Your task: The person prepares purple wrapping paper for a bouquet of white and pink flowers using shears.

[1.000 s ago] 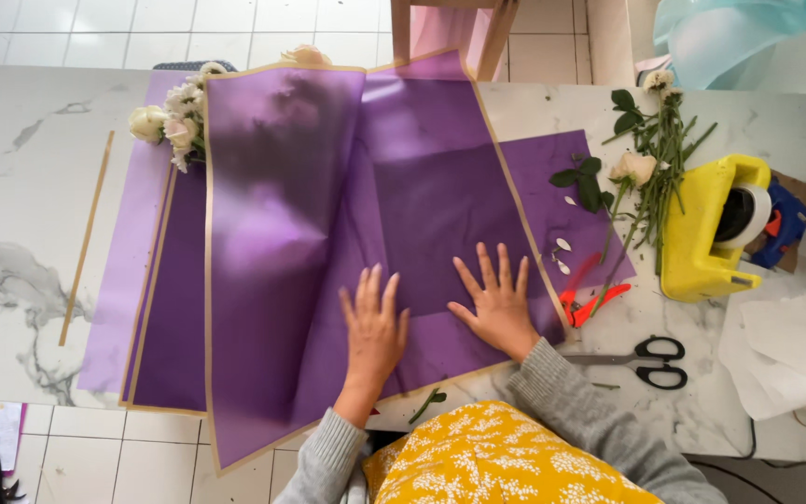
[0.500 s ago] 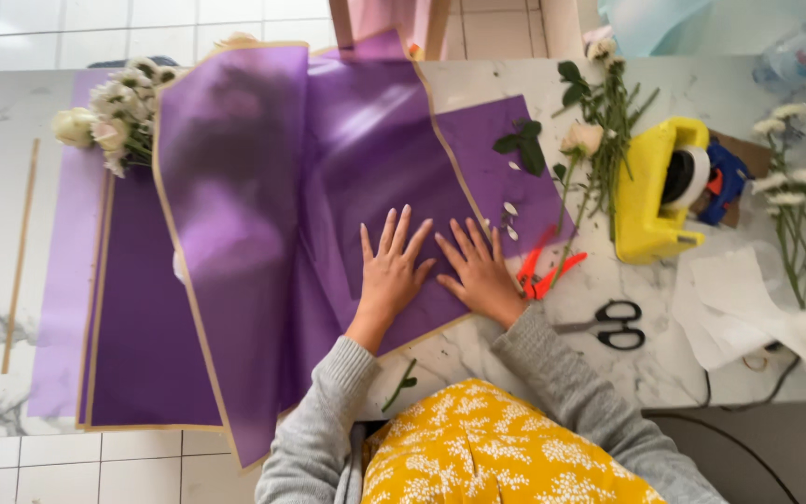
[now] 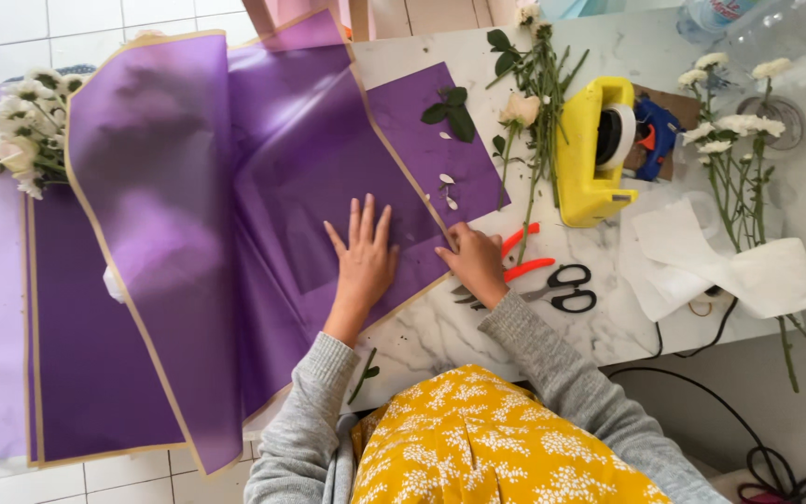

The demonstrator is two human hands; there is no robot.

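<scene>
A large translucent purple wrapping sheet (image 3: 188, 187) with a gold edge lies across other purple sheets on the marble table (image 3: 440, 331). My left hand (image 3: 363, 266) rests flat on it, fingers spread, near its lower right part. Beside it, my right hand (image 3: 476, 266) sits at the sheet's right edge with curled fingers pinching the gold border. Red-handled cutters (image 3: 526, 254) lie just right of that hand.
Black scissors (image 3: 566, 287) lie by the cutters. A yellow tape dispenser (image 3: 590, 159), a cream rose with stems (image 3: 524, 112), white flowers (image 3: 734, 140) and white paper (image 3: 729, 266) fill the right side. A white flower bunch (image 3: 16, 140) lies at far left. A black cable (image 3: 701, 369) hangs off the front edge.
My right hand has slid off the sheet's middle to its right edge and curled its fingers. The left hand stays flat. The view has shifted left and closer.
</scene>
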